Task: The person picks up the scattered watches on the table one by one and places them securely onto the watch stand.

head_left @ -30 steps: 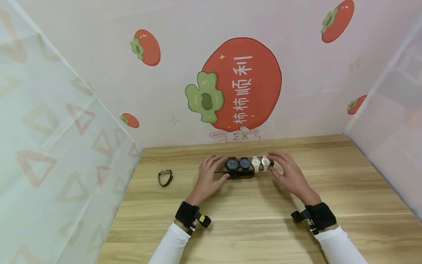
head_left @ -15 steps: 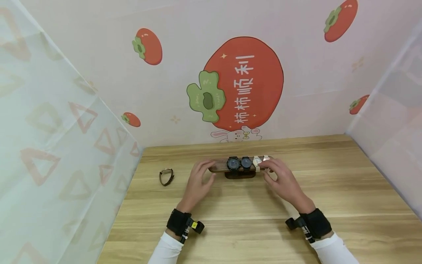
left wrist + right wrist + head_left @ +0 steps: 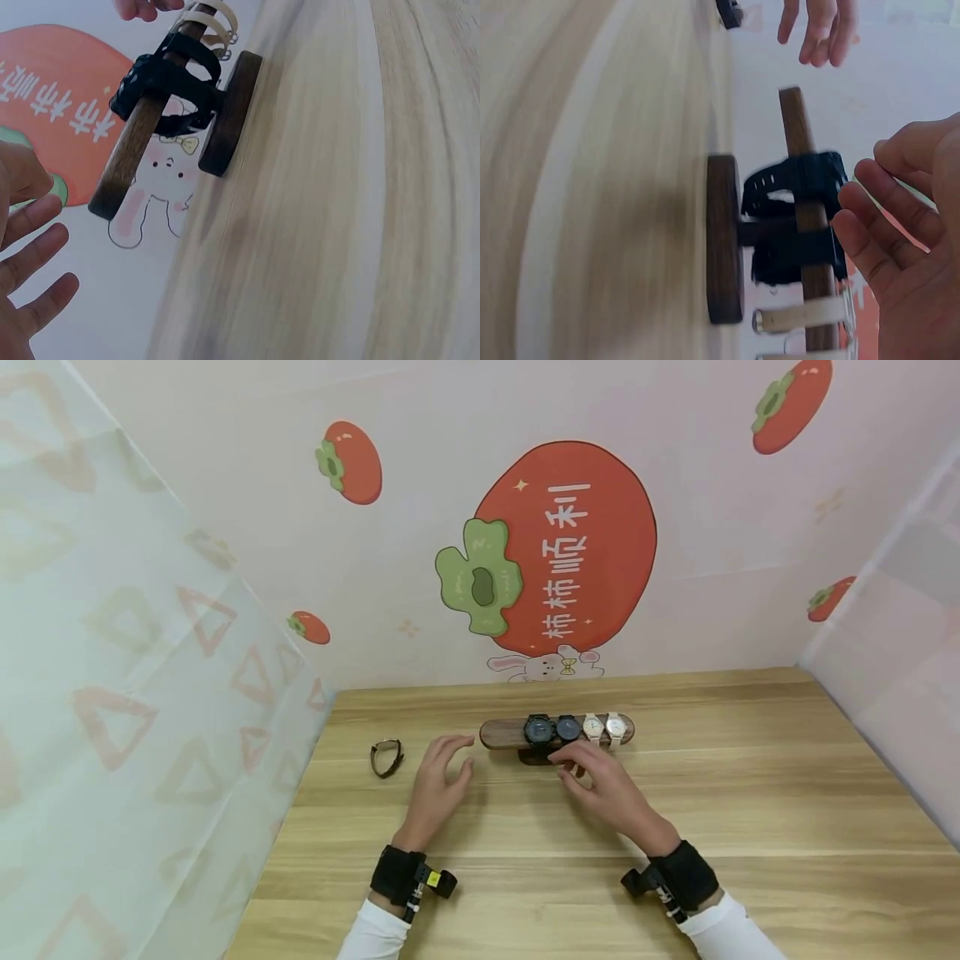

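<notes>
A dark wooden watch stand [image 3: 497, 734] carries two dark watches, the larger one [image 3: 538, 729] on the left, and two pale watches, one cream [image 3: 593, 727] and one whitish [image 3: 616, 727], on its right half. Its left end is bare wood. My left hand [image 3: 437, 789] hovers just left of that end, fingers loosely bent, holding nothing. In front of the stand, my right hand [image 3: 611, 792] hangs with fingers loosely bent near the dark watches, partly hiding the stand's base. In the right wrist view its fingers [image 3: 866, 225] hold nothing.
Apart from the stand, a small dark-strapped watch [image 3: 387, 758] stands on its side at the left of the wooden table [image 3: 525, 893]. A wall [image 3: 420, 460] with printed persimmons rises behind the table, and pale side panels [image 3: 150, 735] flank it.
My right hand has moved left from the stand's right end to its front middle. My left hand has drawn back leftward off the stand's left end. The watches keep their order.
</notes>
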A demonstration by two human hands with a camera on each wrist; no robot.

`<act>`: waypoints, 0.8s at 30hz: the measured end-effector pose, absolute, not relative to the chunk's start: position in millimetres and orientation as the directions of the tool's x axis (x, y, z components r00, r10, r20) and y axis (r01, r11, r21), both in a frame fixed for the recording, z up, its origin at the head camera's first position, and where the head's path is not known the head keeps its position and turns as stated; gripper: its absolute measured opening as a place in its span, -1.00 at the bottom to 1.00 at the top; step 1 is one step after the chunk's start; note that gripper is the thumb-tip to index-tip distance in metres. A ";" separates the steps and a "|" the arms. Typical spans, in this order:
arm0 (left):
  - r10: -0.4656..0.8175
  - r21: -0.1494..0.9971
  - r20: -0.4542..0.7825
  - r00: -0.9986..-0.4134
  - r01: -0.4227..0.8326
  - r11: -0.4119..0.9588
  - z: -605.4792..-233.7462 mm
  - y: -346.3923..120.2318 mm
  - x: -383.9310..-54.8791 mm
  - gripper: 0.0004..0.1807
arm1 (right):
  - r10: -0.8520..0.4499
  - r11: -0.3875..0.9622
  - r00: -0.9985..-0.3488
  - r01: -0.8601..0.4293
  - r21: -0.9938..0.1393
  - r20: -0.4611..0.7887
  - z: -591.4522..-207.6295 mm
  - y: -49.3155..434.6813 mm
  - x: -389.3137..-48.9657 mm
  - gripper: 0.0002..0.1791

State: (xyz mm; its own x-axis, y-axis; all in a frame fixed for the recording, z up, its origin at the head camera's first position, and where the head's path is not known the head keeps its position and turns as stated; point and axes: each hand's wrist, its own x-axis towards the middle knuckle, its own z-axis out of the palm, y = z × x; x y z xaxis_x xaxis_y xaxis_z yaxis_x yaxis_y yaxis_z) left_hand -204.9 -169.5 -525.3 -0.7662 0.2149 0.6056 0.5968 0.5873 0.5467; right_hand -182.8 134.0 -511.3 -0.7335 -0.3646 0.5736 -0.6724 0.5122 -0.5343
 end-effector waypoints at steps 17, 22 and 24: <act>0.145 0.562 0.616 -0.774 0.561 0.608 -531.6 -197.1 -205.7 -0.62 | -0.449 0.476 -0.783 -0.617 -0.627 0.430 -517.6 85.5 -187.8 -0.72; 0.123 0.567 0.612 -0.781 0.542 0.620 -531.3 -206.1 -204.7 -0.62 | -0.464 0.460 -0.788 -0.605 -0.650 0.404 -515.2 74.6 -191.8 -0.74; 0.110 0.563 0.615 -0.781 0.532 0.632 -531.4 -210.4 -204.7 -0.62 | -0.467 0.453 -0.789 -0.601 -0.659 0.398 -514.6 70.0 -193.5 -0.74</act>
State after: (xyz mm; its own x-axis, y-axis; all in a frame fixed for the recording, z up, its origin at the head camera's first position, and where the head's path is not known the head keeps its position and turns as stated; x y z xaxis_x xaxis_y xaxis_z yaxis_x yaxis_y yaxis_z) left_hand -204.7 -210.4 -531.4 -0.7810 0.1104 0.6147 0.5323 0.6323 0.5629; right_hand -193.5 70.0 -514.6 -0.7892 -0.4674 0.3985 -0.6008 0.4528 -0.6587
